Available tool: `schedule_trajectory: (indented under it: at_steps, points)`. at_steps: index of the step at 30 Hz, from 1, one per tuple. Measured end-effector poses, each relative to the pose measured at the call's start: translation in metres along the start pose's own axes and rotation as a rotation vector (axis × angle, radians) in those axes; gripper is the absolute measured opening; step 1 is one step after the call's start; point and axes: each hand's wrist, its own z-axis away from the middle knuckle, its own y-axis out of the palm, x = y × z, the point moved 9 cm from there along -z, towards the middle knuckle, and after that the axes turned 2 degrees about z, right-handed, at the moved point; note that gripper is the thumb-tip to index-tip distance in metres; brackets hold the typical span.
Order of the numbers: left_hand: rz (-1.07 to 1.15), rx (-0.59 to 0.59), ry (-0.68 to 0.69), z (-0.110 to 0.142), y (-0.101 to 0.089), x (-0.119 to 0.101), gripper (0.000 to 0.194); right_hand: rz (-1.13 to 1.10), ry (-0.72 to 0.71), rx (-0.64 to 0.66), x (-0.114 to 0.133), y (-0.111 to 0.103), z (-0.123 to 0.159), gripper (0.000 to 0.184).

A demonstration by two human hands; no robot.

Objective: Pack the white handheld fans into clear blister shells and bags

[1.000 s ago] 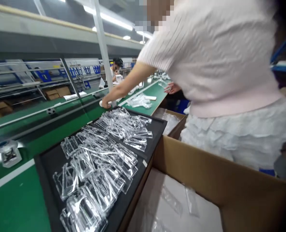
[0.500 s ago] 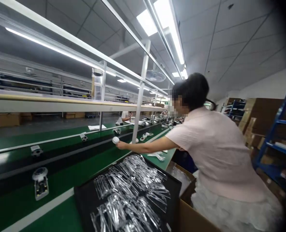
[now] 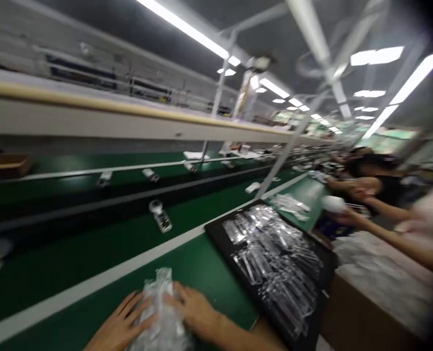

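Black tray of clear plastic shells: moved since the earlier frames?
No. The black tray still lies at the edge of the green bench, against the cardboard box. Only the head camera's view has swung.

Long green conveyor line (image 3: 92, 168), pale rail (image 3: 92, 108), fluorescent ceiling strips (image 3: 181, 24) overhead.

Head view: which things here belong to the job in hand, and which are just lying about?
Job in hand:
- clear plastic bag between the left hand and right hand
- black tray of clear plastic shells beside them

Just around:
- small unit on the conveyor belt
- white round object at a co-worker's hand
- cardboard box
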Motion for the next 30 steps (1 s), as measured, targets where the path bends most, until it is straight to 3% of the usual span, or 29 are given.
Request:
schedule_trajectory:
  at_steps: [2, 4, 6, 8, 10, 13, 15, 17, 20, 24, 27, 30]
  points:
    - [-0.031, 0.118, 0.065, 0.021, -0.006, -0.006, 0.095, 0.093, -0.012, 0.027, 0.001, 0.004, 0.002, 0.076]
    - [-0.026, 0.217, 0.068, 0.026, -0.011, -0.008, 0.102, 0.086, -0.008, 0.052, -0.003, -0.001, 0.007, 0.084]
    - [-0.005, 0.273, 0.056, 0.029, -0.014, -0.011, 0.107, 0.015, 0.111, 0.038, -0.018, -0.015, 0.01, 0.076]
    - [0.008, 0.252, 0.001, 0.035, -0.018, -0.011, 0.11, -0.068, 0.281, 0.024, -0.038, -0.028, 0.008, 0.057]
    - [0.018, 0.143, -0.167, 0.044, -0.026, 0.0, 0.101, -0.135, 0.395, 0.056, -0.056, -0.034, -0.001, 0.05]
    - [0.134, 0.009, -0.644, 0.059, -0.039, 0.035, 0.073, -0.182, 0.421, 0.143, -0.07, -0.035, -0.025, 0.069]
    - [0.256, 0.043, -0.928, 0.061, -0.036, 0.05, 0.057, -0.208, 0.4, 0.184, -0.072, -0.034, -0.044, 0.077]
    - [0.343, 0.108, -1.05, 0.049, -0.029, 0.053, 0.057, -0.22, 0.367, 0.188, -0.07, -0.033, -0.062, 0.078]
    - [0.418, 0.114, -1.067, 0.024, -0.022, 0.052, 0.059, -0.226, 0.314, 0.145, -0.061, -0.029, -0.086, 0.066]
    - [0.354, 0.046, -1.085, 0.008, -0.021, 0.05, 0.033, -0.264, 0.25, 0.06, -0.054, -0.023, -0.106, 0.02]
    - [0.207, -0.01, -1.07, 0.0, -0.031, 0.044, 0.021, -0.326, 0.197, -0.015, -0.054, -0.03, -0.106, 0.023]
    - [0.12, -0.067, -1.04, -0.007, -0.04, 0.039, 0.022, -0.4, 0.126, -0.092, -0.049, -0.056, -0.09, 0.022]
